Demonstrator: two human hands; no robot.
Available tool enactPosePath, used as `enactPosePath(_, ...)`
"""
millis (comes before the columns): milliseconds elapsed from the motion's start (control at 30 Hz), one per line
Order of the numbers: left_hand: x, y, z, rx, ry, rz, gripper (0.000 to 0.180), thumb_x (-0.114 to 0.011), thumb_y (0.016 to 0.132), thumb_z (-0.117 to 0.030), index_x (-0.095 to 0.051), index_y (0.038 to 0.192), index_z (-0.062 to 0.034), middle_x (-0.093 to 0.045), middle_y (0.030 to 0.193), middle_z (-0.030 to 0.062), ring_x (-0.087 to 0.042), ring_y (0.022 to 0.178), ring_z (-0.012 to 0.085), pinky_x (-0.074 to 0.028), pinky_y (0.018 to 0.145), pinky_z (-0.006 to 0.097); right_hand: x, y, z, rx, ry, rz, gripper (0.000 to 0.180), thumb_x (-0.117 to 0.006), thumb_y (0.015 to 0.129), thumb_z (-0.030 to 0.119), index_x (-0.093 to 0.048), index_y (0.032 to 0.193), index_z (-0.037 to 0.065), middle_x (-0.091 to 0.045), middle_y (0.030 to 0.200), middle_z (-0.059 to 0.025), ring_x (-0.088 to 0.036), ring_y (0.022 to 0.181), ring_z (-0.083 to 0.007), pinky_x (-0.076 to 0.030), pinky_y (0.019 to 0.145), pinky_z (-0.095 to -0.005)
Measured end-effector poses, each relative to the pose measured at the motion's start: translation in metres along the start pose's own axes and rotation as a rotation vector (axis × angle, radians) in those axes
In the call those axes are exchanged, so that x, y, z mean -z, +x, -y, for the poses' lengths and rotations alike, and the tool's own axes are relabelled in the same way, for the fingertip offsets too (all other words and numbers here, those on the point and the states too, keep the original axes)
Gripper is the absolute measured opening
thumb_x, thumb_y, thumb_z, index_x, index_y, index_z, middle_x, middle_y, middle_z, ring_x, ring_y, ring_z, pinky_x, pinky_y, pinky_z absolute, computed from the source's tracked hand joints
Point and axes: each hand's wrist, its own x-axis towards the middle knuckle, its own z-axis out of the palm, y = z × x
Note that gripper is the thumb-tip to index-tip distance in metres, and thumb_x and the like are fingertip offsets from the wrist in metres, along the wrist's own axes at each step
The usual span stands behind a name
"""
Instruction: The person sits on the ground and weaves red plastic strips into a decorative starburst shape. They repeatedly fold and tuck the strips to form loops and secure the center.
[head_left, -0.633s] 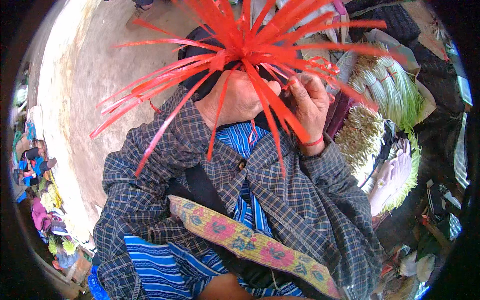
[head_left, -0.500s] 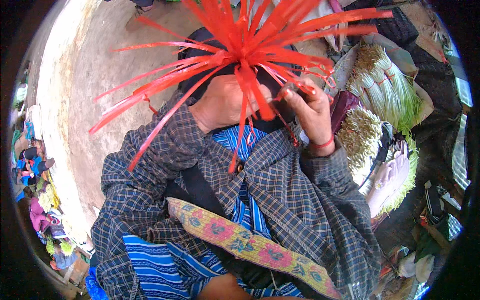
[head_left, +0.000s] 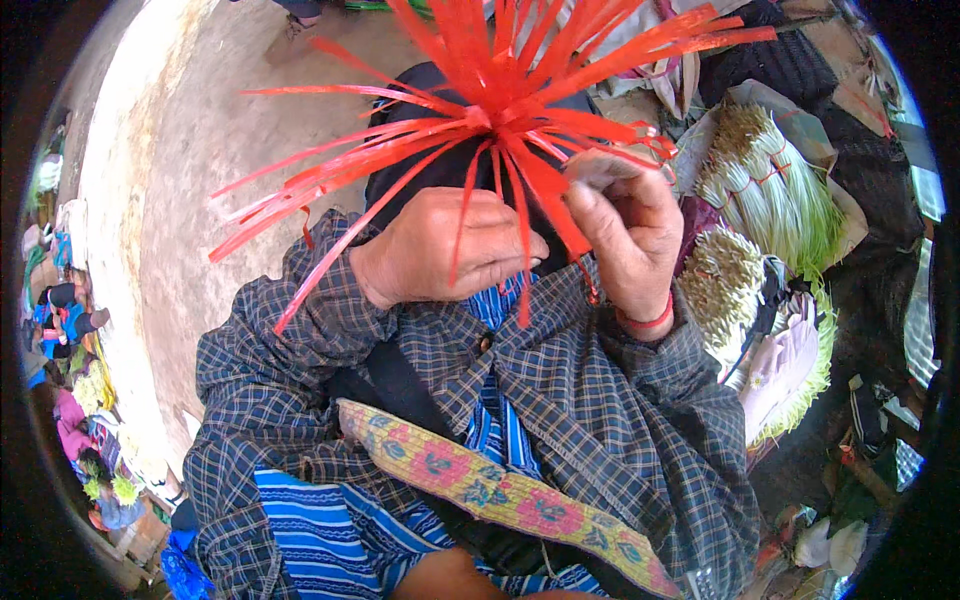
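A bundle of red plastic strips [head_left: 500, 105] fans out in front of my chest, gathered at one knot. My left hand [head_left: 440, 250] is closed just below the knot, with several strips hanging over its fingers. To its right, my right hand [head_left: 630, 235], a red band on its wrist, pinches strips near the knot between thumb and fingers. Both arms are in dark checked sleeves [head_left: 300, 340]. Whatever the fingers hold underneath is hidden.
A flowered strap [head_left: 500, 490] crosses my blue striped front. Bundles of green onions [head_left: 770, 190] lie on wrapping at the right, with another bundle [head_left: 725, 285] nearer me. A bare concrete floor [head_left: 200, 150] spreads at the left, with people in bright clothes [head_left: 65, 310] at its edge.
Both hands have come lower and closer in the view. The left hand now lies flatter over the hanging strips, and the strips' fan has spread wider toward the top.
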Motion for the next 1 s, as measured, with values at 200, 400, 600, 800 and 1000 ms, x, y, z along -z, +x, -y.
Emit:
enactPosePath(200, 0.011, -0.003, -0.002, 0.236, -0.024, -0.092, 0.012, -0.065, 0.075, -0.01, -0.062, 0.085, -0.0035, -0.062, 0.076, 0.0099, -0.06, 0.068, 0.0234, -0.048, 0.059, 0.031, -0.009, 0.01, -0.007, 0.067, -0.125, -0.024, 0.026, -0.061, 0.077, 0.002, -0.055, 0.103, 0.002, -0.06, 0.08, -0.0039, -0.058, 0.069, -0.0091, -0.046, 0.063, -0.0211)
enactPosePath(400, 0.01, -0.006, -0.007, 0.473, -0.204, -0.395, 0.013, -0.064, 0.076, -0.003, -0.058, 0.088, -0.0038, -0.061, 0.08, 0.0037, -0.056, 0.068, 0.0083, -0.044, 0.058, 0.022, -0.014, 0.015, -0.003, 0.17, -0.453, 0.083, 0.025, -0.066, 0.071, 0.003, -0.06, 0.095, 0.003, -0.061, 0.076, -0.007, -0.061, 0.065, -0.0148, -0.048, 0.057, -0.0254)
enactPosePath(600, 0.016, 0.003, 0.0, 0.253, -0.048, -0.395, 0.019, -0.065, 0.074, -0.001, -0.062, 0.091, -0.0066, -0.061, 0.079, 0.0019, -0.053, 0.061, 0.0065, -0.041, 0.052, 0.019, -0.012, 0.009, -0.007, 0.107, -0.387, 0.012, 0.027, -0.066, 0.071, 0.002, -0.059, 0.097, 0.002, -0.062, 0.079, -0.0078, -0.06, 0.066, -0.0132, -0.047, 0.058, -0.0243)
enactPosePath(800, 0.008, -0.002, 0.003, 0.33, -0.3, -0.63, 0.02, -0.066, 0.073, 0.0, -0.058, 0.091, -0.0053, -0.061, 0.077, 0.0028, -0.053, 0.061, 0.0064, -0.04, 0.05, 0.019, 0.003, -0.004, 0.0, 0.178, -0.337, 0.025, 0.021, -0.058, 0.072, -0.005, -0.059, 0.092, 0.001, -0.06, 0.077, -0.0063, -0.056, 0.062, -0.0102, -0.045, 0.057, -0.0233)
enactPosePath(1000, 0.0, -0.009, 0.002, 0.249, -0.143, -0.285, 0.026, -0.066, 0.072, -0.005, -0.055, 0.096, -0.0071, -0.059, 0.082, 0.0046, -0.057, 0.069, 0.0131, -0.045, 0.061, 0.025, 0.002, -0.017, 0.009, 0.373, -0.646, 0.282, 0.028, -0.065, 0.066, 0.001, -0.061, 0.093, 0.006, -0.06, 0.077, -0.0089, -0.058, 0.066, -0.0232, -0.045, 0.059, -0.0316)
